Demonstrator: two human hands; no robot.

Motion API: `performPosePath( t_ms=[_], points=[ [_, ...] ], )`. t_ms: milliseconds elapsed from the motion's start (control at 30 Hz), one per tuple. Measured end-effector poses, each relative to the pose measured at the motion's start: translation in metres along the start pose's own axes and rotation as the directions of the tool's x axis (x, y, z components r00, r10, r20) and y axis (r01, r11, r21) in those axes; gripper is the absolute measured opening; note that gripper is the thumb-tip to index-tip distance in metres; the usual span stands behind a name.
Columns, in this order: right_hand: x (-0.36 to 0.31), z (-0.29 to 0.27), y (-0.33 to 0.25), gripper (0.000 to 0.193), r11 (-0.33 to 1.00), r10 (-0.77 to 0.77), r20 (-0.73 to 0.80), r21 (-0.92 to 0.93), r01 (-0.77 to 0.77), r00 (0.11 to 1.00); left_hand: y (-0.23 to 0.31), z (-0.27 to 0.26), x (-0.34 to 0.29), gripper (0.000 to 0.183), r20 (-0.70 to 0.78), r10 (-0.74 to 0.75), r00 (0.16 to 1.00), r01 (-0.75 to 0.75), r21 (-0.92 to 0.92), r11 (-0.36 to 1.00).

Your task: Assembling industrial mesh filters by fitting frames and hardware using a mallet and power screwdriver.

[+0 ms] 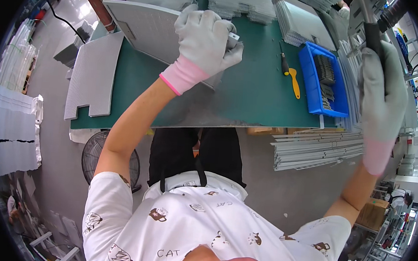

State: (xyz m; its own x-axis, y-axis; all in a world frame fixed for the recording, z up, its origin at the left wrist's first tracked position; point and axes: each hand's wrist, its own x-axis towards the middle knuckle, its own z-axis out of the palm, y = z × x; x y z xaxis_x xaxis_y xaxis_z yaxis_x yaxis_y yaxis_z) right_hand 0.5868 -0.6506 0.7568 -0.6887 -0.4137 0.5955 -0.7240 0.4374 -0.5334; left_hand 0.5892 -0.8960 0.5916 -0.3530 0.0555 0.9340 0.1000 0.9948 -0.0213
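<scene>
My left hand, in a white glove with a pink cuff, is closed over the upper right end of a flat light-grey panel that stands tilted on the table. A small silvery metal piece shows beside its thumb; how it is held is hidden. Raised at the far right, my right hand, gloved the same way and slightly blurred, is wrapped round the black grip of a metal lever. That lever belongs to a machine cut off by the upper right rim.
On the green table lie a blue bin of dark metal parts, a yellow scraper and a screwdriver. Stacked grey panels line the far side. Another panel overhangs the left edge. Long strips lie below the front edge.
</scene>
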Motion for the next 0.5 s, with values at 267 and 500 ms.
performPosePath(
  t_ms=[267, 500],
  points=[
    [-0.02, 0.01, 0.013, 0.017, 0.952, -0.108, 0.387, -0.224, 0.207, 0.916, 0.004, -0.009, 0.001, 0.029, 0.048, -0.024, 0.999, 0.024, -0.002, 1.0],
    [-0.064, 0.069, 0.154, 0.024, 0.672, 0.546, 0.617, 0.083, -0.736, 0.568, 0.018, -0.05, -0.023, 0.025, 0.063, -0.04, 0.997, 0.042, -0.024, 0.999]
  ],
)
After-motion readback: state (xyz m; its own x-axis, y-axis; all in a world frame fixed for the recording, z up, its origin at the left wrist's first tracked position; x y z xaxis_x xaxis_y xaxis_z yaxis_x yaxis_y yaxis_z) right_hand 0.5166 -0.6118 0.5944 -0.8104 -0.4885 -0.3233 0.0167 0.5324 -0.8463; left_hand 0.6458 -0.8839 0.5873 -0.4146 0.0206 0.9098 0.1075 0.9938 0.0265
